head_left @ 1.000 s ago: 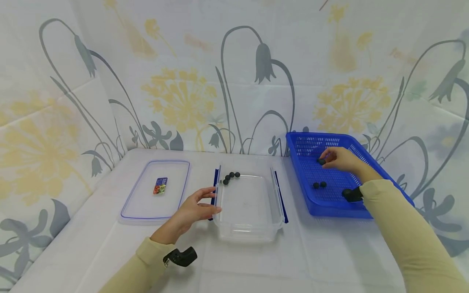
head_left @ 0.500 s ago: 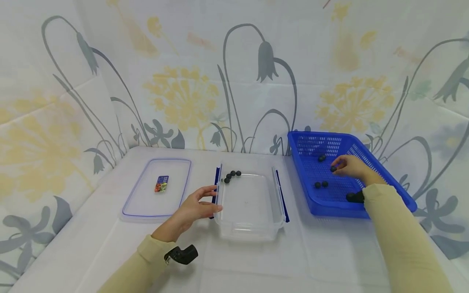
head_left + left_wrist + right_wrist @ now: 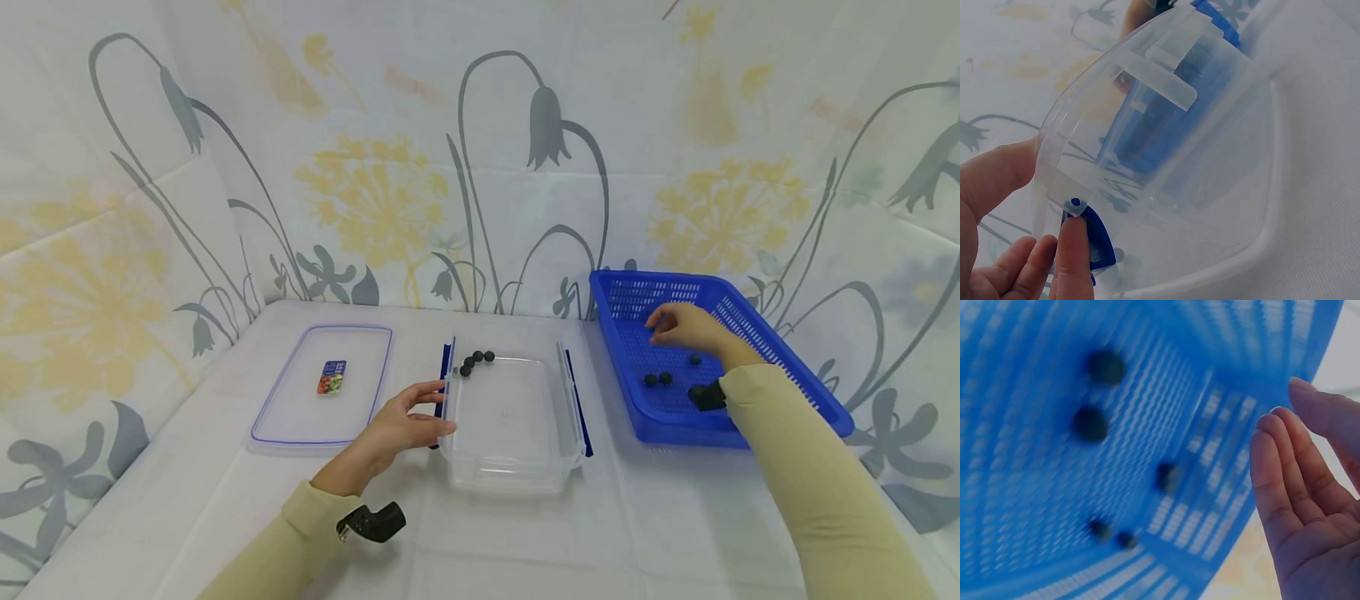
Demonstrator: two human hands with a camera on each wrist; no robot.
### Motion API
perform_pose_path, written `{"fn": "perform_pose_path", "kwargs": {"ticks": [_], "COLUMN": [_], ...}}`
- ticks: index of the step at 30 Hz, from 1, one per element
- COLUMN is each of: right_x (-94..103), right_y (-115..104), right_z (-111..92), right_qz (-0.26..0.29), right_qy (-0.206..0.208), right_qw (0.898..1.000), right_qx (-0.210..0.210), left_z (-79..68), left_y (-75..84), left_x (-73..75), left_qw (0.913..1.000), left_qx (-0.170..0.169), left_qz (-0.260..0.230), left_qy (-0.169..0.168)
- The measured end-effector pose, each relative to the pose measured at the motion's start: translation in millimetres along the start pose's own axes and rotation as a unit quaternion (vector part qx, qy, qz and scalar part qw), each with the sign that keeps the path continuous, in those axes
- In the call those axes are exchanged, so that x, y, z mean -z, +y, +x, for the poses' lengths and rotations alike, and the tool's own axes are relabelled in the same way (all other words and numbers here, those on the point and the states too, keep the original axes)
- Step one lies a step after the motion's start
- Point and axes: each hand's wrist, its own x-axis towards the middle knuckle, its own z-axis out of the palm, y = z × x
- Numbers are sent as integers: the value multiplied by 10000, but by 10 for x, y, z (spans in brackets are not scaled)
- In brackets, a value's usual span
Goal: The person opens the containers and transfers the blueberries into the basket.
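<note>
My left hand [image 3: 401, 429] holds the left rim of a clear plastic food container [image 3: 506, 477], thumb on the rim and fingers outside by a blue latch [image 3: 1100, 240]. Several small dark balls [image 3: 467, 363] line the container's far left corner. My right hand [image 3: 690, 327] is over a blue plastic basket [image 3: 693, 432]. In the right wrist view nothing lies between its thumb and fingers [image 3: 1266, 459], which stand apart. Dark balls rest on the basket's floor, two side by side and one ball [image 3: 695, 359] nearer the hand. The right wrist view shows more balls [image 3: 1107, 367], slightly blurred.
A clear lid [image 3: 281, 429] with a blue seal and a colourful label [image 3: 332, 377] lies on the white tablecloth [image 3: 525, 550], left of the container. A flower-print cloth [image 3: 495, 208] hangs behind. The basket stands close against it.
My right hand pinched a ball, shifted it toward the right in the basket and let it go there. The hand then moved back up and left. My left hand stayed in place.
</note>
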Motion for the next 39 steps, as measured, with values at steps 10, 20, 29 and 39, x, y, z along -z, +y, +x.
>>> {"fn": "perform_pose_path", "kwargs": {"ticks": [10,20,29,39], "right_x": [-154,-194,-346,-725], "right_y": [-436,-663,-959,-1330], "right_z": [252,399,546,733], "right_qz": [13,164,281,420], "right_qy": [-114,-111,-495,-926], "right_qw": [9996,9987,9960,9924], "right_qx": [262,459,688,697], "left_z": [-8,-5,-2,7], "left_y": [5,-1,-2,3], "left_x": [-11,-14,-19,-18], "left_qw": [10000,10000,10000,9999], "left_qx": [49,10,49,79], "left_qz": [12,56,32,34], "left_qy": [31,72,46,74]}}
